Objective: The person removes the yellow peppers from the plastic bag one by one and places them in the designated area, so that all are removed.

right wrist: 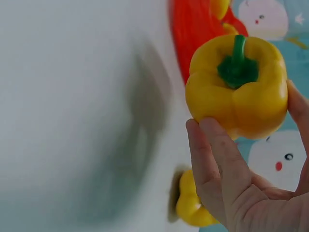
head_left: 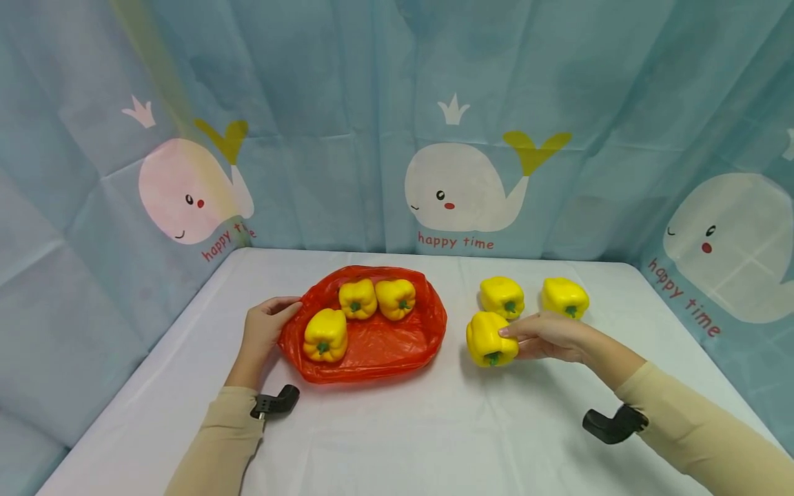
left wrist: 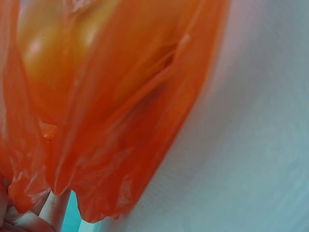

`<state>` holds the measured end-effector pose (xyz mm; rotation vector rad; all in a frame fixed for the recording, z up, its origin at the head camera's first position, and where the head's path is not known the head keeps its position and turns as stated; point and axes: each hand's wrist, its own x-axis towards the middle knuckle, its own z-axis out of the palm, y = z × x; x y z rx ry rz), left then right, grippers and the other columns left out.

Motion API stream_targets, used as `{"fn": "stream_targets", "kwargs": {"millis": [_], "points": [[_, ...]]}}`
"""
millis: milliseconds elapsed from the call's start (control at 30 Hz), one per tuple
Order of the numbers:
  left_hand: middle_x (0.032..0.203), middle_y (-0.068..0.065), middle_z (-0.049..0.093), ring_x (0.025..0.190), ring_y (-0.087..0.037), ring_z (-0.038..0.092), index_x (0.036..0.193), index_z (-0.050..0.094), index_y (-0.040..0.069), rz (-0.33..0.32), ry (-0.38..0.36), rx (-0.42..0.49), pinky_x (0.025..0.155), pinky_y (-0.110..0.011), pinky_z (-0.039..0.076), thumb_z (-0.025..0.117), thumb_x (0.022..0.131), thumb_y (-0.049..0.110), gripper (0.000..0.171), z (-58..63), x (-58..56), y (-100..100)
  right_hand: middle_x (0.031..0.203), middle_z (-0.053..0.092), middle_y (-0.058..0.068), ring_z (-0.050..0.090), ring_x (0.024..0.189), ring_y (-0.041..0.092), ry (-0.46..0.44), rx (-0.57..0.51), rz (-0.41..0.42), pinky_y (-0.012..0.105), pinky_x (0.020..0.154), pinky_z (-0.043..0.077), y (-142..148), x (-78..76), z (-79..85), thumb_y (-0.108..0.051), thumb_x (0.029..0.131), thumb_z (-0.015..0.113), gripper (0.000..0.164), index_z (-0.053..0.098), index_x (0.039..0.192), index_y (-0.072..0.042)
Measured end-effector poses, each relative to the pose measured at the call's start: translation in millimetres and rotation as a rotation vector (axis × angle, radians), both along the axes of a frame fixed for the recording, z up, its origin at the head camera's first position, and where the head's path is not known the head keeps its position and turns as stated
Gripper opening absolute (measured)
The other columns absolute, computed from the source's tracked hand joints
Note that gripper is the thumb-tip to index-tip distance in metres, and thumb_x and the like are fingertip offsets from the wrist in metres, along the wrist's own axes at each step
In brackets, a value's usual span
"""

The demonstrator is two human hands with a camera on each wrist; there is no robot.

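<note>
My right hand [head_left: 548, 337] grips a yellow bell pepper [head_left: 486, 339] with a green stem, held above the table right of the bag. The right wrist view shows fingertips and thumb on opposite sides of this pepper [right wrist: 236, 92]. At the left, my left hand [head_left: 265, 332] pinches the rim of a red plastic bag [head_left: 378, 351] spread wide on the table. Inside the bag lie three yellow peppers, one at the front left [head_left: 325, 335] and two at the back. In the left wrist view the bag film [left wrist: 130, 145] covers most of the left hand's fingers.
Two more yellow peppers rest on the white table [head_left: 384, 434] behind my right hand, one nearer [head_left: 502, 297] and one farther right [head_left: 564, 297]. A blue curtain [head_left: 347, 193] with whale prints hangs at the table's back and sides.
</note>
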<state>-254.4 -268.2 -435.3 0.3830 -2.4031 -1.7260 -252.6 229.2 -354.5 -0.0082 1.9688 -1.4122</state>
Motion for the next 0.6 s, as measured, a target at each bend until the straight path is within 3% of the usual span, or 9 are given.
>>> {"fn": "stream_targets", "kwargs": {"millis": [367, 600], "points": [[0.125, -0.010, 0.066, 0.099, -0.003, 0.059, 0.128, 0.065, 0.006, 0.012, 0.004, 0.011, 0.080, -0.010, 0.054, 0.067, 0.093, 0.043, 0.051, -3.6, -2.8, 0, 0.131, 0.059, 0.017, 0.067, 0.103, 0.016, -0.035, 0.054, -0.037, 0.036, 0.096, 0.057, 21, -3.1, -10.8, -0.026, 0.094, 0.066, 0.062, 0.045, 0.136, 0.014], [0.129, -0.013, 0.063, 0.102, -0.006, 0.058, 0.129, 0.065, 0.007, 0.016, 0.004, 0.016, 0.080, -0.010, 0.054, 0.066, 0.094, 0.043, 0.051, -4.2, -3.2, -1, 0.126, 0.063, 0.015, 0.068, 0.101, 0.016, -0.028, 0.090, -0.029, 0.036, 0.094, 0.058, 33, -6.1, -18.1, -0.027, 0.093, 0.068, 0.059, 0.049, 0.133, 0.012]]}}
